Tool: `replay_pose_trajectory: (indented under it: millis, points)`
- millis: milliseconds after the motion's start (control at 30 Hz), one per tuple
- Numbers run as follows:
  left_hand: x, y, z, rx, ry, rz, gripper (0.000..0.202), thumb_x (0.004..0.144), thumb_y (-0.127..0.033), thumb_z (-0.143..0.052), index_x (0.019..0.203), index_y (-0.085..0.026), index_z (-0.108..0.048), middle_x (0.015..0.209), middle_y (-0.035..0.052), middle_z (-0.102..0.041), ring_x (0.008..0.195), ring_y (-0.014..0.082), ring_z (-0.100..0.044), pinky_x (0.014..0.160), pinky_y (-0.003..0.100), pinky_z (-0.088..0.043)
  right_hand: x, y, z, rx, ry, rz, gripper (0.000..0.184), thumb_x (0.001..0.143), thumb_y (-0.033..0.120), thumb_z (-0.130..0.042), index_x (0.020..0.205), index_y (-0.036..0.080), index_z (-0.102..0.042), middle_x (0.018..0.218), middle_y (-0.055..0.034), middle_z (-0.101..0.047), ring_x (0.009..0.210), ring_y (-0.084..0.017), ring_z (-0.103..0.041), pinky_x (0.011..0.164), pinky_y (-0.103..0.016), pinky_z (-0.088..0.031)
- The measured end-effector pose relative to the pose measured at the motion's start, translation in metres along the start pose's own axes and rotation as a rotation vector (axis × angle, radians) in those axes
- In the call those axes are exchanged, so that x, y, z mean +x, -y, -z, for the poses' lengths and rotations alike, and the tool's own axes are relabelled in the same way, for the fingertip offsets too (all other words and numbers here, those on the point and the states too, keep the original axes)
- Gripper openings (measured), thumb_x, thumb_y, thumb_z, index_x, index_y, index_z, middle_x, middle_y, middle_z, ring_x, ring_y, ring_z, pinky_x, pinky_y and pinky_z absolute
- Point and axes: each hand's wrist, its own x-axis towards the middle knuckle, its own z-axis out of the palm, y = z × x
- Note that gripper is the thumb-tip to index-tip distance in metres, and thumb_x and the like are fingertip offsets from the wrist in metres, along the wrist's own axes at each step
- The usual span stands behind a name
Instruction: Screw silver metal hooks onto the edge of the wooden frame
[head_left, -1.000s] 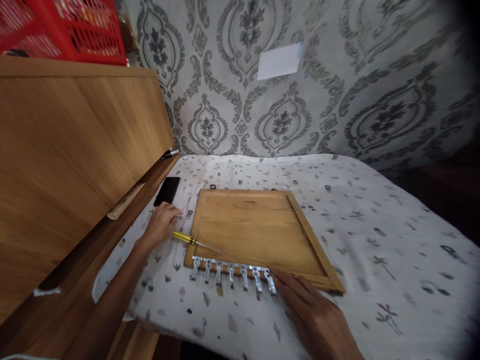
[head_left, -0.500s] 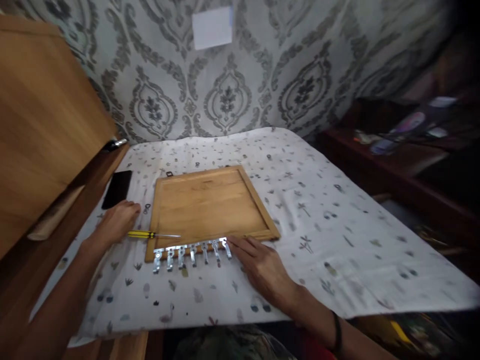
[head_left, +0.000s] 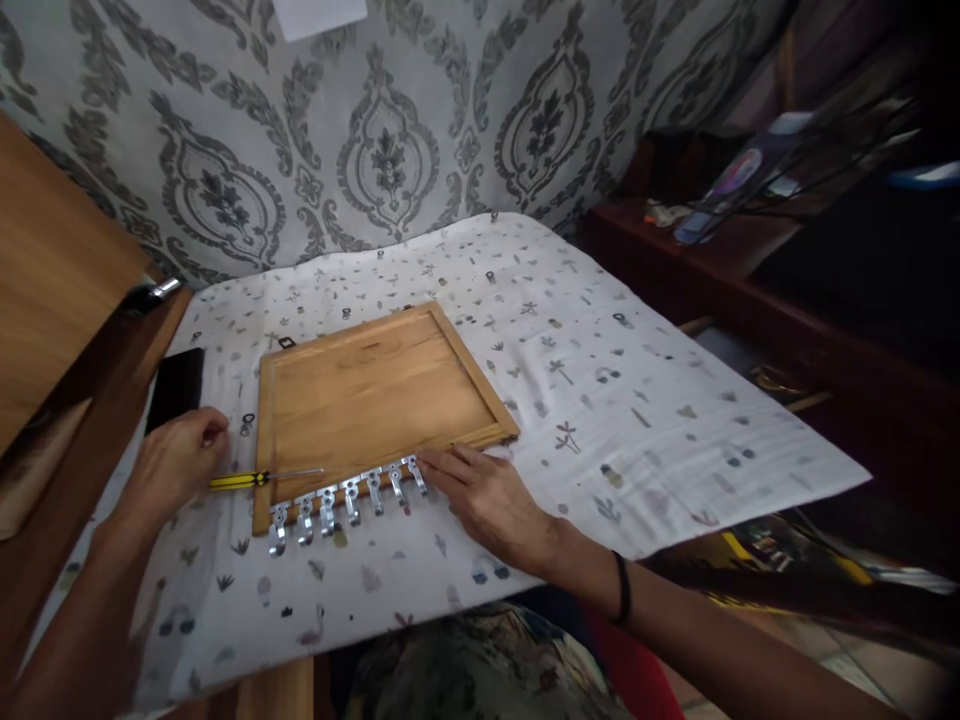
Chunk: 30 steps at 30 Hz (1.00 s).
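A framed wooden board (head_left: 375, 395) lies flat on a printed white cloth (head_left: 600, 400). Along its near edge sits a metal rail of several hooks (head_left: 345, 497). My right hand (head_left: 487, 495) lies flat with fingers stretched out, the fingertips touching the right end of the rail and the board's edge. A yellow-handled screwdriver (head_left: 238, 481) rests across the board's left edge. My left hand (head_left: 176, 460) sits knuckles up on the cloth just left of the handle, fingers curled under; what they enclose is hidden. A small metal ring hanger (head_left: 246, 425) lies by its fingertips.
A black phone (head_left: 176, 385) lies at the cloth's left edge beside a wooden cabinet (head_left: 45, 290). Patterned wallpaper (head_left: 390, 160) rises behind. On the right stands a dark wooden shelf (head_left: 750, 300) with blurred items. The cloth's right half carries nothing.
The view has swung to the right, bringing the dark shelf into sight and losing the red crate. Both hands keep their places by the screwdriver and the hook rail.
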Motion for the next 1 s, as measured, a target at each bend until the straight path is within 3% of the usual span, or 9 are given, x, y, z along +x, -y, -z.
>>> replay_pose_trajectory:
  millis: [67, 167, 300, 400, 600, 1000]
  points:
    - [-0.003, -0.02, 0.007, -0.083, -0.019, -0.005, 0.005, 0.072, -0.02, -0.068, 0.075, -0.024, -0.069, 0.067, -0.002, -0.067, 0.062, 0.0194, -0.057, 0.056, 0.024, -0.039, 0.0, 0.0, -0.001, 0.007, -0.001, 0.001, 0.05, 0.086, -0.003, -0.048, 0.13, 0.012, -0.065, 0.132, -0.0117, -0.07, 0.104, -0.024, -0.064, 0.079, -0.036, -0.059]
    - [-0.012, -0.069, 0.007, -0.503, 0.047, -0.015, 0.012, 0.074, -0.032, -0.074, 0.082, -0.022, -0.075, 0.078, 0.0031, -0.073, 0.07, 0.0211, -0.064, 0.061, 0.027, -0.05, -0.001, 0.0, -0.002, 0.01, -0.009, 0.001, 0.049, 0.086, -0.003, -0.049, 0.13, 0.011, -0.064, 0.132, -0.0116, -0.069, 0.104, -0.025, -0.064, 0.076, -0.036, -0.059]
    - [-0.025, -0.141, -0.011, -0.744, 0.345, -0.036, 0.023, 0.068, -0.042, -0.079, 0.079, -0.021, -0.079, 0.082, 0.0075, -0.075, 0.075, 0.0253, -0.066, 0.064, 0.031, -0.053, 0.0, 0.0, -0.002, 0.011, -0.004, 0.005, 0.047, 0.087, -0.003, -0.05, 0.13, 0.01, -0.063, 0.131, -0.0132, -0.069, 0.104, -0.025, -0.063, 0.077, -0.036, -0.059]
    - [-0.028, -0.172, -0.032, -0.752, 0.531, -0.126, 0.019, 0.076, -0.039, -0.071, 0.082, -0.022, -0.077, 0.084, 0.0061, -0.075, 0.078, 0.0251, -0.067, 0.062, 0.029, -0.051, 0.001, 0.001, 0.001, 0.008, 0.015, 0.006, 0.047, 0.089, -0.002, -0.05, 0.133, 0.01, -0.061, 0.132, -0.014, -0.068, 0.103, -0.024, -0.062, 0.077, -0.036, -0.059]
    - [-0.022, -0.179, -0.062, -0.58, 0.624, -0.259, 0.014, 0.082, -0.026, -0.059, 0.081, -0.02, -0.071, 0.077, 0.0035, -0.072, 0.068, 0.0188, -0.063, 0.063, 0.027, -0.046, 0.004, 0.001, 0.006, -0.021, 0.003, 0.019, 0.043, 0.089, 0.0, -0.05, 0.129, 0.01, -0.064, 0.137, -0.0105, -0.066, 0.097, -0.023, -0.061, 0.072, -0.034, -0.058]
    - [-0.022, -0.175, -0.062, -0.533, 0.677, -0.264, 0.015, 0.084, -0.028, -0.059, 0.079, -0.021, -0.071, 0.071, 0.0017, -0.07, 0.065, 0.0189, -0.061, 0.06, 0.027, -0.044, 0.004, 0.001, 0.007, 0.03, 0.044, 0.004, 0.038, 0.092, 0.003, -0.053, 0.128, 0.009, -0.063, 0.131, -0.0143, -0.067, 0.1, -0.024, -0.061, 0.074, -0.035, -0.057]
